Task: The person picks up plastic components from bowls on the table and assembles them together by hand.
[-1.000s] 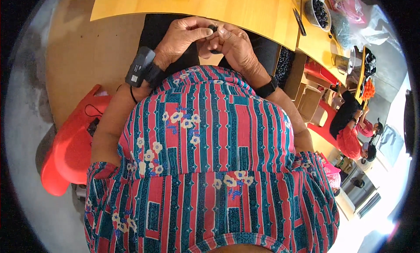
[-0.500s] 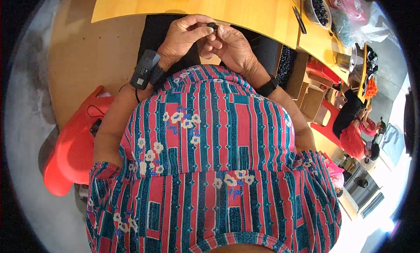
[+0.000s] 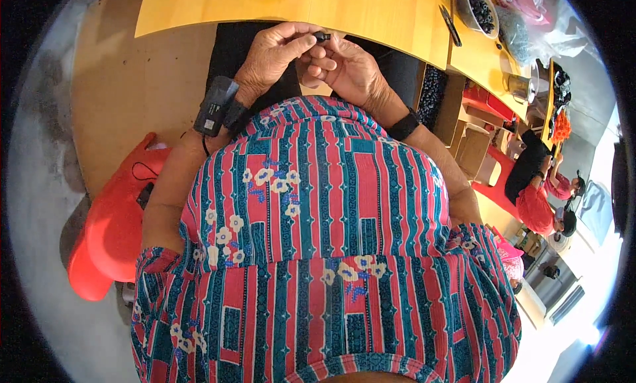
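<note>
Between my two hands, just in front of the near edge of the yellow table (image 3: 371, 12), is a small black part (image 3: 322, 36), too small to tell its kind. My left hand (image 3: 270, 55) pinches one end between thumb and forefinger. From the other side, my right hand (image 3: 350, 68) grips it with thumb and fingertips, its other fingers curled in. The part's outer end shows; the rest is covered by fingertips.
On the table's right are a clear tub of black parts (image 3: 479, 12), black tweezers or snips (image 3: 450, 25), plastic bags (image 3: 556, 32) and a metal cup (image 3: 522, 88). Cardboard boxes (image 3: 473, 148) stand below. A red chair (image 3: 116, 227) is at my left. Other people (image 3: 540, 194) sit at far right.
The black part shows a little more between my fingertips, with its angle slightly changed. Both hands stay in nearly the same place; the view has shifted slightly.
</note>
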A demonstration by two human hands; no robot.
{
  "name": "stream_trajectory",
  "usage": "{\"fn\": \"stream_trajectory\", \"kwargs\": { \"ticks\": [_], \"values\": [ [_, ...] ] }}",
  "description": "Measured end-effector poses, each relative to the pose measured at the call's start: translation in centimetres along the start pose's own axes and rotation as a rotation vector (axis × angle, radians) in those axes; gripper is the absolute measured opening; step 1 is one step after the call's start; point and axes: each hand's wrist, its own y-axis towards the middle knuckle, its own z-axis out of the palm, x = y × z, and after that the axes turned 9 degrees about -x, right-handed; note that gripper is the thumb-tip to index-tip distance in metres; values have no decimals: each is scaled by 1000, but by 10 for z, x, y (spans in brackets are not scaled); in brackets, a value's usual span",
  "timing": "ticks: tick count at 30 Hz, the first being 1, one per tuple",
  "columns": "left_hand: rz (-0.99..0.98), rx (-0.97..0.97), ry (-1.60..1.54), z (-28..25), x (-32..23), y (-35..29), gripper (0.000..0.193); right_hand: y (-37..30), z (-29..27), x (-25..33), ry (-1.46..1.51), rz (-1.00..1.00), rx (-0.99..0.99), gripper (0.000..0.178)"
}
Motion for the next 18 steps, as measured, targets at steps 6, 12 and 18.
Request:
{"fn": "stream_trajectory", "kwargs": {
  "ticks": [6,12,18],
  "values": [
    [-9,-43,48,5,-2,-1,25,4,-9,0,9,14,-8,27],
    [7,-60,70,4,-1,-1,22,1,0,1,-42,-6,-41,26],
    [-24,-56,58,4,2,0,20,-3,-1,3,-288,-105,-146,30]
  ]
}}
